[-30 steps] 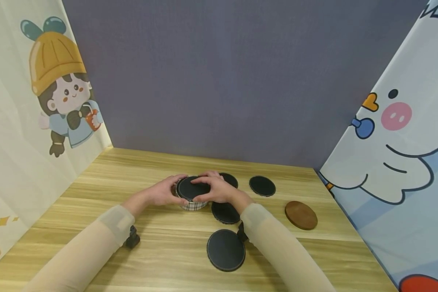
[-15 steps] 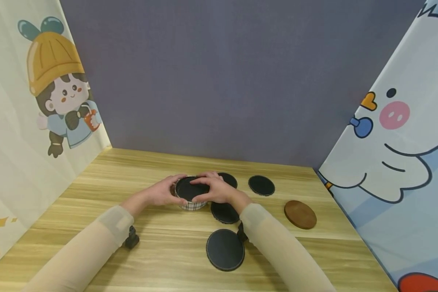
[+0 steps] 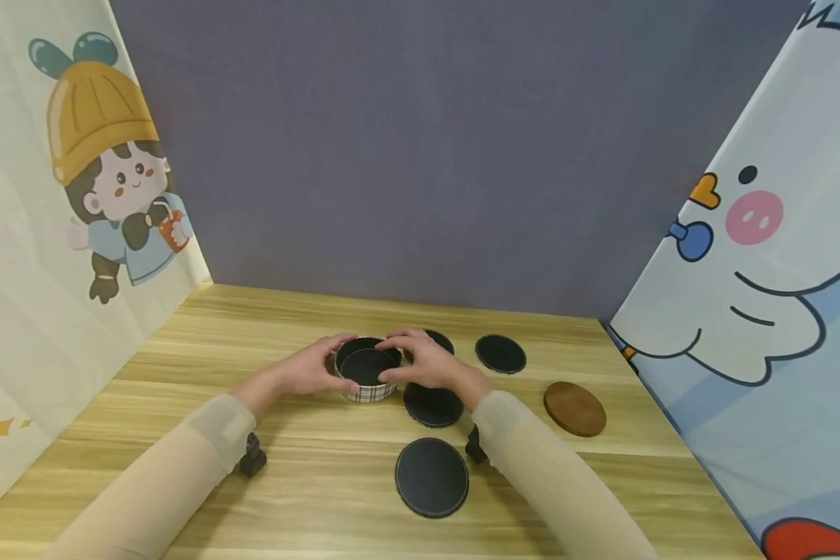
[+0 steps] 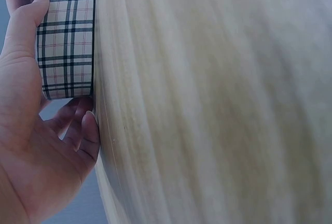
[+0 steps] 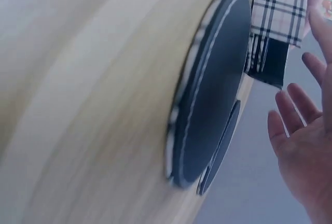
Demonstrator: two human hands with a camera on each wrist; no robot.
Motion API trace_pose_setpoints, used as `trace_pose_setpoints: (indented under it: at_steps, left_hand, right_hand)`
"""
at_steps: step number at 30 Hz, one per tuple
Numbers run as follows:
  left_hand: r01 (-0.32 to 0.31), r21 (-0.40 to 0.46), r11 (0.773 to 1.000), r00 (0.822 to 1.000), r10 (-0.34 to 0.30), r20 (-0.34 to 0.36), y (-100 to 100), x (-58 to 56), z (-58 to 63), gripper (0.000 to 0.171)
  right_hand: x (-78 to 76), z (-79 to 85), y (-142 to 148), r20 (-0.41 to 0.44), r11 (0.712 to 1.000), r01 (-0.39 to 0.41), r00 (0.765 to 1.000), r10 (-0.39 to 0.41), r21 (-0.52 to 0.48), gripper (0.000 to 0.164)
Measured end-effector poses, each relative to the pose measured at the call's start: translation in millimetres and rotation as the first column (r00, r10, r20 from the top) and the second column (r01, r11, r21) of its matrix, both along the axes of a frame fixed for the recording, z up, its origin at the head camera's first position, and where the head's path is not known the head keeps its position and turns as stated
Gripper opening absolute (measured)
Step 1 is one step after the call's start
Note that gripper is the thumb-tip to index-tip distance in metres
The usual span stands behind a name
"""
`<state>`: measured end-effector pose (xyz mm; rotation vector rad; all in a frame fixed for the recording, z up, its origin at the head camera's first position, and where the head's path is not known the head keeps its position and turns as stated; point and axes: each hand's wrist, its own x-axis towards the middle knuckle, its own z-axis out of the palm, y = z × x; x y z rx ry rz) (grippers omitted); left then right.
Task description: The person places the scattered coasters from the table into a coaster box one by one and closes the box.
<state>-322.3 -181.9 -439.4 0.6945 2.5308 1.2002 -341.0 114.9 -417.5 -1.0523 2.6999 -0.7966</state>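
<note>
A round coaster holder (image 3: pixel 369 393) with a plaid outer wall and black inside stands on the table. One black coaster (image 3: pixel 362 367) lies flat down inside it. My left hand (image 3: pixel 313 369) grips the holder's left side, thumb on the near wall and fingers round the far side; the left wrist view shows the thumb against the plaid wall (image 4: pixel 66 53). At the holder's right edge, my right hand (image 3: pixel 430 364) hovers with spread, relaxed fingers and holds nothing. In the right wrist view, a gap in the plaid wall shows the dark inside, apart from the right hand (image 5: pixel 308 146).
Right of the holder, two black coasters lie close together, the nearer (image 3: pixel 434 404) in front of one (image 3: pixel 439 341) partly hidden by my right hand. Another (image 3: pixel 432 477) lies toward me, and one (image 3: pixel 501 354) farther right. A brown disc (image 3: pixel 575 409) is at the right.
The black coaster has sunk from the holder's rim down into it. My right hand has eased off slightly to the right. My left hand has stayed on the holder.
</note>
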Motion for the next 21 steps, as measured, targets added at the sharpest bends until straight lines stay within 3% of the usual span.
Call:
trace_pose_setpoints:
  at_steps: [7, 21]
  left_hand:
    - [-0.007, 0.021, 1.0, 1.0, 0.007, -0.008, 1, -0.3, -1.6, 0.109]
    - [-0.009, 0.025, 1.0, 1.0, 0.009, -0.017, 1, -0.6, -2.3, 0.111]
  right_hand:
    - [13.0, 2.9, 31, 0.038, 0.992, 0.031, 0.999, -0.027, -0.118, 0.057]
    - [63.8, 6.6, 94, 0.051, 0.994, -0.038, 0.998, 0.043, -0.098, 0.055]
